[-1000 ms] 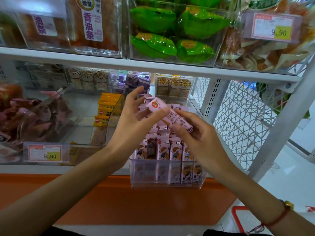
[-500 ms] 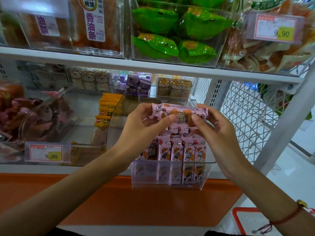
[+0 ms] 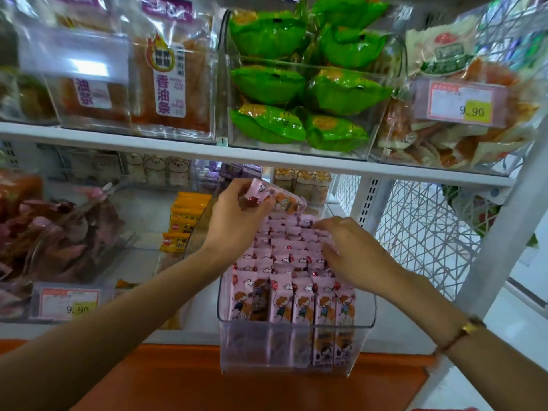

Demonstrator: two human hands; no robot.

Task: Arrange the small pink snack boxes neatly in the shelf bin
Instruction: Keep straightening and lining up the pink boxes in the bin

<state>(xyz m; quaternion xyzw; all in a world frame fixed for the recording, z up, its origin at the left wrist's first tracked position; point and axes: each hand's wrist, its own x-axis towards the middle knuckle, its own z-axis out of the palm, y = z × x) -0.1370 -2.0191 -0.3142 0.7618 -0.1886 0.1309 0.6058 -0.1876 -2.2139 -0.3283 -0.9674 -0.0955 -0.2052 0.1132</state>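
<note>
Our left hand [image 3: 237, 218] now holds the loose pink box [image 3: 278, 198] alone over the bin's [image 3: 296, 345] back rows. Our right hand [image 3: 353, 250] has let go, fingers spread on the standing boxes [image 3: 293, 292] mid-bin, likely pressing a gap open for the insert.
</note>
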